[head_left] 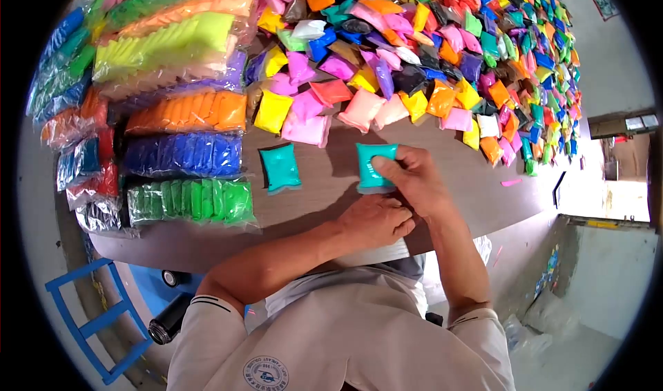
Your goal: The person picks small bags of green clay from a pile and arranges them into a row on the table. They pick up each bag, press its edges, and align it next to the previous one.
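Observation:
A teal packet [373,163] is pinched between the thumb and fingers of my right hand [414,179], just above the table near its front edge. My left hand [377,220] is closed close below it, at the table's edge, with its curled fingers beside my right wrist; what it holds, if anything, is hidden. Another teal packet [280,168] lies flat on the brown table [318,166] to the left. Beyond both packets lie a yellow packet [273,111] and a pink packet [306,130], at the near edge of a big loose pile.
The pile of many-coloured packets [442,66] spreads across the back and right. Clear bags of sorted packets, including orange [186,112], blue [183,155] and green [191,202], stand stacked at left. Below the table are a blue metal frame [103,318] and a black flask [171,318].

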Demonstrator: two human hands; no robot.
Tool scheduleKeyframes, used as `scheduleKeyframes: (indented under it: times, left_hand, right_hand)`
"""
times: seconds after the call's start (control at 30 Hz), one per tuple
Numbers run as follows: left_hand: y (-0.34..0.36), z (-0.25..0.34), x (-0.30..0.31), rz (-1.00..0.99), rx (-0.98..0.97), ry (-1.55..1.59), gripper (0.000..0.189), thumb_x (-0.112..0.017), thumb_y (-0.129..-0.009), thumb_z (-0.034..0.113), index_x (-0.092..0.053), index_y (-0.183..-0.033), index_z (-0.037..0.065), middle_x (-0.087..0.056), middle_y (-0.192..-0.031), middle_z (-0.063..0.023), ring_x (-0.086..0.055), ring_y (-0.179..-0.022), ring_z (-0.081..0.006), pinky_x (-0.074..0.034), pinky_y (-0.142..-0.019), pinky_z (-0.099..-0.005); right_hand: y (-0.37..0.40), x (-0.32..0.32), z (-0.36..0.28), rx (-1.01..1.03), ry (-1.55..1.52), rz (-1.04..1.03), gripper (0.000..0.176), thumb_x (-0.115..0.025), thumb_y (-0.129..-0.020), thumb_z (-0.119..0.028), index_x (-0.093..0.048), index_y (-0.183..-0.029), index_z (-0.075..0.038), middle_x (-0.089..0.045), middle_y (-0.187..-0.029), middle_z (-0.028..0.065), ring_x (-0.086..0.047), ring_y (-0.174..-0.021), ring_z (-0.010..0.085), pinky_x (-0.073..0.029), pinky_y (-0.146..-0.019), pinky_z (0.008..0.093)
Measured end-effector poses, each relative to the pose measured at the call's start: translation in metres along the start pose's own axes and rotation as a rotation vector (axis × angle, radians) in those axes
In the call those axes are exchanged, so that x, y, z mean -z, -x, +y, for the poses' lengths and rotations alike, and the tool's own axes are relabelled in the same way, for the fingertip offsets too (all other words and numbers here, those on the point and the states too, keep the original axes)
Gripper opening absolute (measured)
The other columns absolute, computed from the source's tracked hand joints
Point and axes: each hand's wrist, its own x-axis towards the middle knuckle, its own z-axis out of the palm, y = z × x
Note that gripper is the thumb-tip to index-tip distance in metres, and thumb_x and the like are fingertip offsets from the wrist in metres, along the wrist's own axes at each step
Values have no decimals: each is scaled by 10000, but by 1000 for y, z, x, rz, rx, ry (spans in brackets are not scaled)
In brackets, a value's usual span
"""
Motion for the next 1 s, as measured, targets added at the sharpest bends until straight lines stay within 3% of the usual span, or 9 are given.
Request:
scheduleKeyframes:
  times: [0.03,0.13,0.17,0.3,0.5,0.8,0.9,0.97,1.0]
  left_hand:
    - [-1,5,9,-111,26,-59,223,-576,-930,253,-682,-894,60,-693,-900,-98,-632,-982,-305,-446,-965,-475]
    - [-1,-2,-1,145,-251,-146,228,-560,-923,221,-686,-1012,52,-691,-1000,-136,-637,-999,-326,-467,-945,-459]
    - [0,-4,-1,18,-210,-121,273,-565,-901,206,-666,-1091,39,-677,-1066,-162,-637,-1002,-345,-479,-925,-460]
    - [5,5,1,10,-97,-178,274,-572,-876,240,-668,-1024,29,-683,-1008,-172,-636,-960,-354,-489,-875,-466]
    - [5,6,7,-152,-35,-125,260,-551,-880,236,-644,-1022,38,-665,-1016,-192,-630,-938,-352,-477,-819,-469]
    - [20,-35,-56,292,-173,-117,250,-594,-883,246,-627,-1074,89,-641,-1027,-153,-604,-997,-326,-453,-861,-483]
    - [6,-4,-10,-57,54,-79,370,-559,-905,253,-591,-1221,62,-600,-1225,-192,-560,-1166,-347,-428,-974,-471]
    - [9,-3,-15,242,-105,-213,302,-644,-868,290,-613,-1098,98,-606,-1122,-155,-559,-1046,-324,-430,-882,-468]
    - [10,-2,-15,207,-84,-183,307,-651,-860,284,-613,-1101,96,-608,-1115,-158,-559,-1048,-332,-431,-884,-471]
  right_hand:
    - [-7,1,-8,-59,213,-61,179,-711,-921,-157,-669,-968,10,-642,-814,4,-557,-708,57,-467,-600,251]
    - [-26,-14,-13,51,281,-178,228,-723,-886,-205,-682,-955,9,-631,-773,43,-559,-716,106,-457,-638,317]
    - [-32,-18,-15,32,401,-187,278,-740,-849,-247,-682,-992,-15,-644,-804,109,-595,-743,196,-471,-694,364]
    - [-45,-47,-14,82,573,-270,333,-744,-820,-286,-663,-1007,-22,-661,-881,174,-645,-814,319,-493,-747,421]
    - [-46,-62,-16,105,718,-106,330,-770,-816,-280,-643,-999,-36,-673,-939,180,-653,-848,369,-512,-741,437]
    - [-33,-74,-14,518,946,4,346,-761,-796,-203,-616,-1068,-45,-665,-901,164,-665,-872,346,-529,-753,454]
    - [-53,-71,13,512,997,-162,275,-702,-808,-194,-620,-1028,-51,-648,-1011,169,-635,-993,352,-520,-860,450]
    - [-56,-75,28,695,970,-49,242,-701,-805,-192,-618,-983,-50,-646,-988,155,-636,-976,350,-523,-846,449]
    - [-53,-76,28,643,993,-49,225,-699,-807,-190,-618,-967,-53,-647,-987,152,-637,-969,348,-523,-842,449]
